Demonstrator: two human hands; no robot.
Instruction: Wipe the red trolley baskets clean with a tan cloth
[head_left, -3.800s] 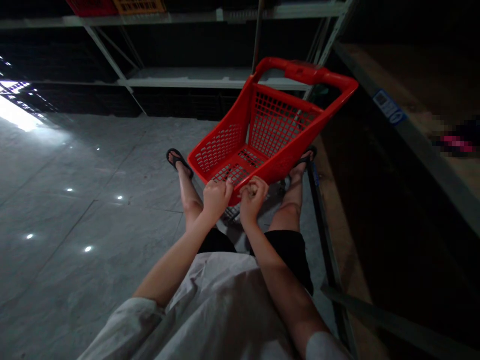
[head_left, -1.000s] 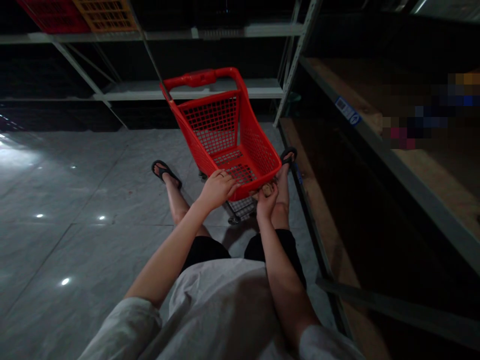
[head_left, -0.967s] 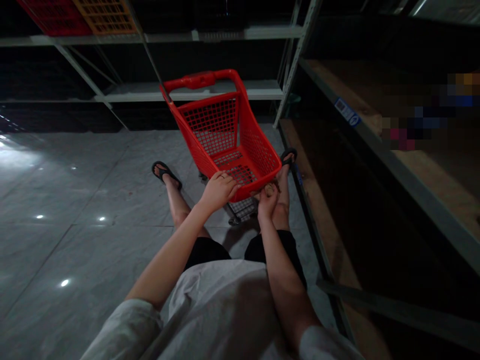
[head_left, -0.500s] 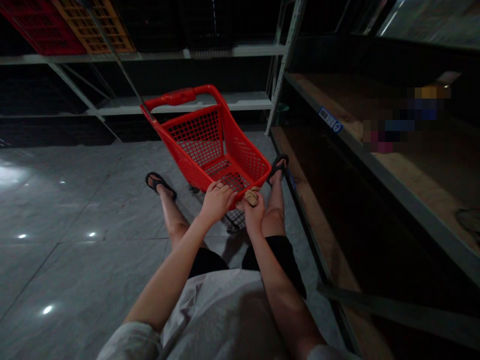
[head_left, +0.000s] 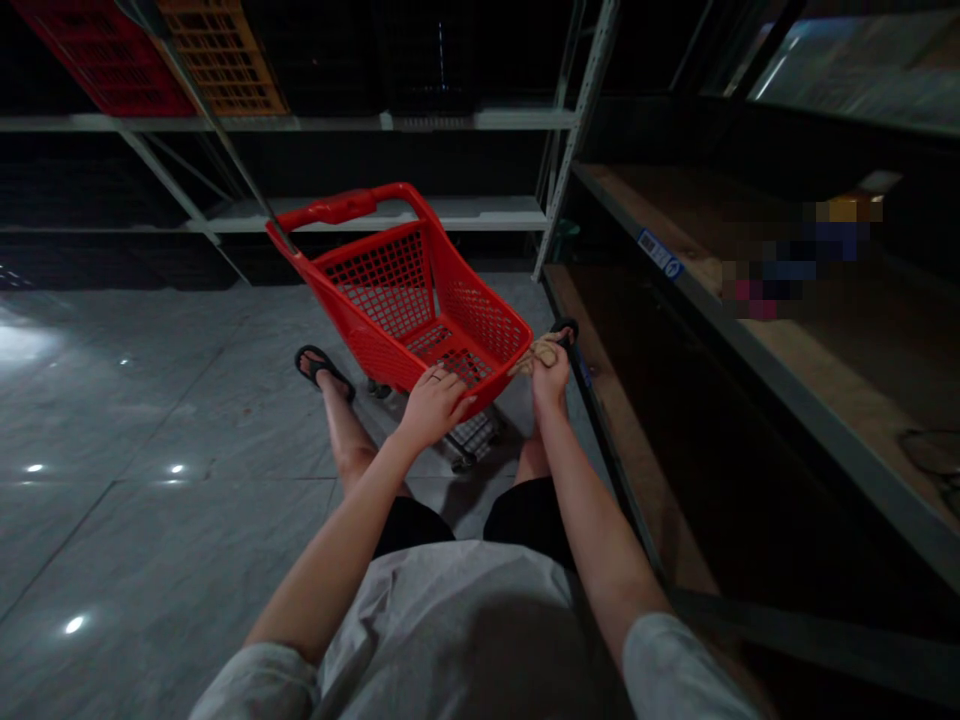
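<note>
A red plastic shopping cart (head_left: 360, 340) with mesh sides stands between my legs, its handle at the far side. My left hand (head_left: 435, 405) is closed over the near rim, fingers reaching inside the basket. At the near right corner my right hand (head_left: 551, 378) grips a bunched tan cloth (head_left: 543, 350), which trails towards the cart's rim. The cloth's weave and full shape are too small to make out. Nothing lies in the visible part of the basket.
White metal shelving (head_left: 337, 122) stands behind the cart, carrying a red crate (head_left: 112, 60) and an orange crate (head_left: 225, 60). A thin pole (head_left: 217, 130) leans by the cart handle. Close on my right runs a wooden shelf (head_left: 810, 350) with blurred items. Grey tiles (head_left: 187, 400) cover the floor.
My right hand has moved right and forward with the cloth, from the near rim to just outside the right corner. My left hand stays on the rim. The cart appears slightly further left.
</note>
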